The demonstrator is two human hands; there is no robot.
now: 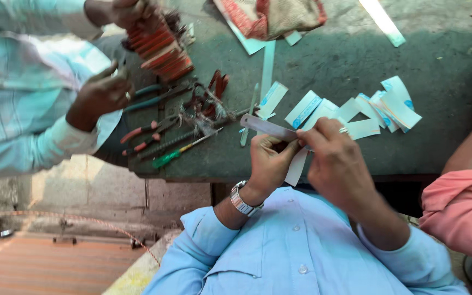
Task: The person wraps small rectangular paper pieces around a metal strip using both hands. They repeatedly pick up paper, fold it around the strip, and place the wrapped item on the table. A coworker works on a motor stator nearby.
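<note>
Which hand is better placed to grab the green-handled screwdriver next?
Left, probably. The left hand sits nearer the green-handled screwdriver, which lies to its left; the right hand pinches the metal strip farther away.

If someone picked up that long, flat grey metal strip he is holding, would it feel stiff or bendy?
The long flat grey metal strip looks fairly stiff: it juts out straight past the left hand without drooping. It seems thin, so probably light and perhaps a little springy. Being flat, it is unlikely to roll. The right hand pinches its other end.
</note>
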